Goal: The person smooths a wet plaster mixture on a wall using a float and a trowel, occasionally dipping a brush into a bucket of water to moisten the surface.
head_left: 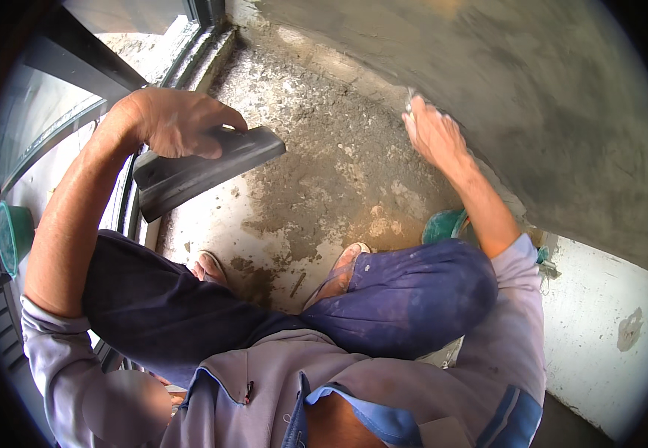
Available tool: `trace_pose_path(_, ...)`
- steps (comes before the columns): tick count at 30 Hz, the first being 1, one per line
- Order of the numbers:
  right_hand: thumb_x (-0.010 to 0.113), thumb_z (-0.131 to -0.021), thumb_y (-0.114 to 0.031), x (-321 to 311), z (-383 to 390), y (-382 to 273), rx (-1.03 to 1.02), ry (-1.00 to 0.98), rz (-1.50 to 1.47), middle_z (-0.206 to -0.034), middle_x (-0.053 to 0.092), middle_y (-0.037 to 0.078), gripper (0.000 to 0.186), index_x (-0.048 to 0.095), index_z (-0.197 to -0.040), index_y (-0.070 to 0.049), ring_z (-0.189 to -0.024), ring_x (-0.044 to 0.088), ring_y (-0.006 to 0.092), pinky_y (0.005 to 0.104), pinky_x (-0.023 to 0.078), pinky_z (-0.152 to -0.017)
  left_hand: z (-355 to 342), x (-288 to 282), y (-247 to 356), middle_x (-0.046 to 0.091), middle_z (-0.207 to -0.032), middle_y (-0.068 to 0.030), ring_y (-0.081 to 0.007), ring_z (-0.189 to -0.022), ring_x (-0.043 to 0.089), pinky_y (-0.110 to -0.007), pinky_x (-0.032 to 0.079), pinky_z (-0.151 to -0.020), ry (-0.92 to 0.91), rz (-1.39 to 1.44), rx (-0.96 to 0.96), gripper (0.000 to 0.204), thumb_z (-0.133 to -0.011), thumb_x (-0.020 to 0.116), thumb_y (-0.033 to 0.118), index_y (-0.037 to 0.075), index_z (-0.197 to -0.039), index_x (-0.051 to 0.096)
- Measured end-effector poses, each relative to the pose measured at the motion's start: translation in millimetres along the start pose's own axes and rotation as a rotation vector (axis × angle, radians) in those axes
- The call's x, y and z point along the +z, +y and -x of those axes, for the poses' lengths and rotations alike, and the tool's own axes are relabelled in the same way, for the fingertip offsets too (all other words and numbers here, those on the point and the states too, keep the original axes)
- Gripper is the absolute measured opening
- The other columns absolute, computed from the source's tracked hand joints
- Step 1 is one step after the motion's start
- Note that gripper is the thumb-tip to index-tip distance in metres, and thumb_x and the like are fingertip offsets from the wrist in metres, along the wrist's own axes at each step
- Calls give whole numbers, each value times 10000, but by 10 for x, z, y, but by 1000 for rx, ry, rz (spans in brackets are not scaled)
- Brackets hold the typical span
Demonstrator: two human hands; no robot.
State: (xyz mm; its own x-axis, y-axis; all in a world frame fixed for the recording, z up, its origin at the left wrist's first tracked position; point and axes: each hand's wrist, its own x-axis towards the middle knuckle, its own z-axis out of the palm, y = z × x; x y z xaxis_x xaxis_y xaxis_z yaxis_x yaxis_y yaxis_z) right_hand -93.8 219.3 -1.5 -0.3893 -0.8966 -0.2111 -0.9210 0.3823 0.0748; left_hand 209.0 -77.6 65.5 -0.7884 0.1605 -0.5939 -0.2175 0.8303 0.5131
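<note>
My left hand grips a long, dark trowel-like board at the left, held over the floor beside the window frame. At the upper middle my right hand is closed on a small pale metal tool, blurred and mostly hidden by my fingers, at the base of the grey plastered wall. Below both hands lies the mottled concrete floor, with patches of grey mortar and white coating.
A window frame runs along the left, with a green container beside it. Another green container is partly hidden behind my right knee. My bent legs and sandalled feet occupy the lower middle. A white surface borders the lower right.
</note>
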Motion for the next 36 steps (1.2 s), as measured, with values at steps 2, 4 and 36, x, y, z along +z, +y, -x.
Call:
trace_pose_path(2,495,-1017,-263,-14,-89,66,-26,58,74,-846,675,239,313,465,-1163,12,-760,687,435,502,562,-637,-26,-84,144,674,-1162,-226,-348,-1075,661,-449,509,-950,-12,6,-25,531,-866,655,199,46,-1364,548)
trace_pose_path(4,507,-1012,-254,149,139,235,0,51,114,-849,678,238,310,468,-1168,11,-782,691,438,514,563,-664,-70,-65,119,678,-1161,-216,-344,-1072,662,-444,513,-948,8,1,-25,528,-869,658,211,56,-1362,552)
trace_pose_path(36,526,-1007,-279,772,1032,1260,198,-228,198,-932,686,241,271,494,-1108,-30,-844,689,430,518,557,-743,-476,-78,64,661,-1193,-221,-358,-1078,653,-451,513,-983,-114,91,69,572,-844,622,241,5,-1359,549)
